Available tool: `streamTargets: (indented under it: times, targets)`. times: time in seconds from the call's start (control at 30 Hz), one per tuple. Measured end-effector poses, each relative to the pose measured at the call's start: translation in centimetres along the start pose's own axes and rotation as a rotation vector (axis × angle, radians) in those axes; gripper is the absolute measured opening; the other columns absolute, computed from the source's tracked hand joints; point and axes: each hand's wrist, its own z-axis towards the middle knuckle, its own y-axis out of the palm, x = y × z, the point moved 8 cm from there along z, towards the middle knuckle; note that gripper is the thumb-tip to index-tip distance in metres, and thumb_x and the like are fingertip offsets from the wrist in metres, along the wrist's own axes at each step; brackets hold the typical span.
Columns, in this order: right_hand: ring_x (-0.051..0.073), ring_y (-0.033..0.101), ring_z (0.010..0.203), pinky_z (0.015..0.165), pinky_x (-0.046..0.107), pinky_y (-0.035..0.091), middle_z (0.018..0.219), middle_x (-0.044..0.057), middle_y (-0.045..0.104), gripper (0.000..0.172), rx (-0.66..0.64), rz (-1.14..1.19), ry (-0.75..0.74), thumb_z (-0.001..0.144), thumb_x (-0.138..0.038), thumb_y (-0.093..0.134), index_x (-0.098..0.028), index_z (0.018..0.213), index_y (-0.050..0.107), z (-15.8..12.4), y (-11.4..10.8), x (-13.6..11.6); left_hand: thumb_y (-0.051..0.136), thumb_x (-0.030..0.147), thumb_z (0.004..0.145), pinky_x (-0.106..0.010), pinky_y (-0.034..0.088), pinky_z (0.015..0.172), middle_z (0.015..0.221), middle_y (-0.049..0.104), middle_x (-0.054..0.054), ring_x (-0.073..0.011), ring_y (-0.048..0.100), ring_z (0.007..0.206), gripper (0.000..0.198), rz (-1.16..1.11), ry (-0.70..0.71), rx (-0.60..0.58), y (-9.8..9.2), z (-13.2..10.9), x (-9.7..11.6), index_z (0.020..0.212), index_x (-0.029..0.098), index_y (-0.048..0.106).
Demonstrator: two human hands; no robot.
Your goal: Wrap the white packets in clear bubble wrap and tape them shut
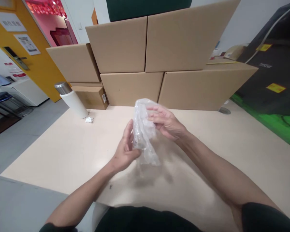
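Observation:
A crumpled clear plastic bag (143, 132) hangs above the cream table (62, 151), held between both hands. My left hand (125, 148) grips its lower left side, thumb and fingers pinched on the film. From the right, my right hand (166, 121) holds the bag's upper part, its fingers curled over the top edge. Whether anything is inside the bag I cannot make out.
Stacked cardboard boxes (145, 61) line the table's far edge. A white flask with a metal cap (72, 100) stands at the back left, a small white crumpled scrap (89, 120) beside it. A yellow door (26, 48) is at the left, a green mat (275, 122) at the right.

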Motion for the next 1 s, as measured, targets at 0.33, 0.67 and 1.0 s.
streamTargets:
  times: [0.33, 0.67, 1.0]
  targets:
    - [0.01, 0.054, 0.06, 0.057, 0.026, 0.045, 0.071, -0.003, 0.06, 0.034, 0.114, -0.168, -0.103, 0.062, -0.014, 0.064, -0.019, 0.096, 0.067, 2.3, -4.2, -3.9, 0.06, 0.016, 0.071, -0.029, 0.06, 0.074, 0.129, 0.065, -0.005, -0.0158, 0.07, 0.084, 0.08, -0.631, -0.392, 0.297, -5.0, -2.5, -5.6, 0.148, 0.026, 0.042]
    - [0.016, 0.055, 0.066, 0.062, 0.032, 0.043, 0.077, 0.002, 0.068, 0.017, 0.395, -0.734, -0.15, 0.064, -0.022, 0.072, -0.022, 0.081, 0.07, 0.9, -14.9, -4.6, 0.055, 0.008, 0.061, -0.041, 0.057, 0.094, 0.124, 0.067, -0.009, -0.0253, 0.068, 0.109, 0.089, -0.583, -0.45, 0.354, -5.9, -3.3, -8.0, 0.147, 0.022, 0.039]
    - [0.033, 0.057, 0.115, 0.091, 0.049, 0.049, 0.127, 0.014, 0.06, 0.043, 0.582, -1.013, -0.273, 0.083, -0.051, 0.065, -0.028, 0.119, 0.062, -3.3, -15.4, -3.3, 0.063, 0.047, 0.09, -0.065, 0.012, 0.12, 0.168, 0.013, -0.003, -0.0349, 0.002, 0.154, 0.067, 0.712, -0.053, 0.086, -5.3, -5.4, -3.0, 0.151, 0.037, 0.038]
